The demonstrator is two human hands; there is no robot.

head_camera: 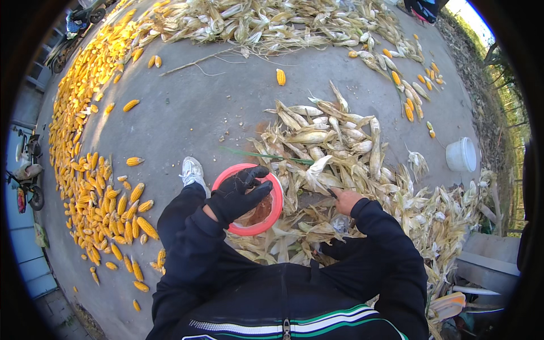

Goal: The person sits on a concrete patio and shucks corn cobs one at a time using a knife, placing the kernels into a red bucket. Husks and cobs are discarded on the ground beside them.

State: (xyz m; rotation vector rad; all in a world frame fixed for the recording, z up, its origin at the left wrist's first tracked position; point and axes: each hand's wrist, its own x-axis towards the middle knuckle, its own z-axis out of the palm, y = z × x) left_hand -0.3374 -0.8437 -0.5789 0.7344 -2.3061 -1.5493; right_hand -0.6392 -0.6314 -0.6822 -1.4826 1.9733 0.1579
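My left hand (pixel 242 191) wears a black glove and is over a round container with a red rim (pixel 277 208). Its fingers are curled apart, and whether anything lies between them cannot be told. Reddish-brown matter shows inside the container. My right hand (pixel 346 200) is bare and closed around a small dark tool (pixel 332 193), whose kind is unclear. The tool's tip is beside a pale corn husk (pixel 318 169). Ahead of both hands lies a heap of unhusked corn ears (pixel 312 136), with loose dry husks (pixel 272 242) around and below it.
Husked yellow corn ears (pixel 102 199) spread along the left. A long bank of husks (pixel 255 21) crosses the far side. A white bucket (pixel 461 155) stands at the right, and a motorbike (pixel 27 174) at the far left. One ear (pixel 281 77) lies alone on the concrete.
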